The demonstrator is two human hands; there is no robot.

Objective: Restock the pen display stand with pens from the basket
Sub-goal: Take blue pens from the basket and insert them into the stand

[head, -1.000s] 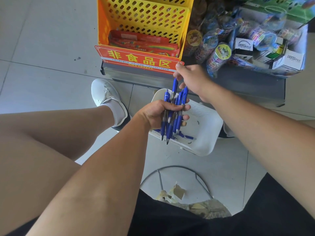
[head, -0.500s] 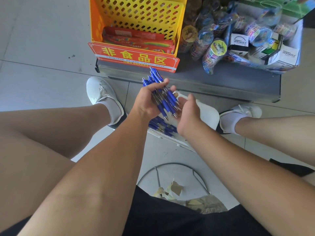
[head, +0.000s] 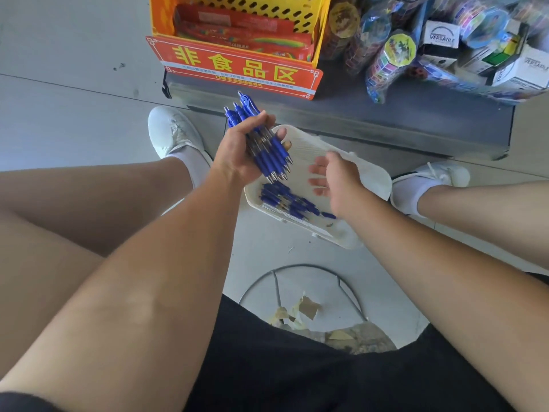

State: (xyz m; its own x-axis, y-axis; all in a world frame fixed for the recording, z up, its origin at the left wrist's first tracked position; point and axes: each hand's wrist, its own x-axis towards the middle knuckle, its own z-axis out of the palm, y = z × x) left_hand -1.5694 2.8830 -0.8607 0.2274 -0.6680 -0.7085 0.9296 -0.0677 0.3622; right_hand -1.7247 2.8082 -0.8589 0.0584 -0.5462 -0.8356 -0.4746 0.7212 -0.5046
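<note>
Head view: left hand (head: 237, 153) curled round a bundle of blue pens (head: 261, 141); right hand (head: 335, 179) loosely spread, empty, above the white basket (head: 371, 179).

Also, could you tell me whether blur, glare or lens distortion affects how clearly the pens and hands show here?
In the head view, the bundle of pens in the left hand is fairly sharp; the right hand shows slightly smeared fingers; bright light washes out the white basket, so its ribbing is faint; wide-angle distortion stretches the frame's edges.

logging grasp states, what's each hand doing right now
Left hand: grips a bundle of blue plastic click pens.
Right hand: open, empty, over the white slatted plastic basket.
</note>
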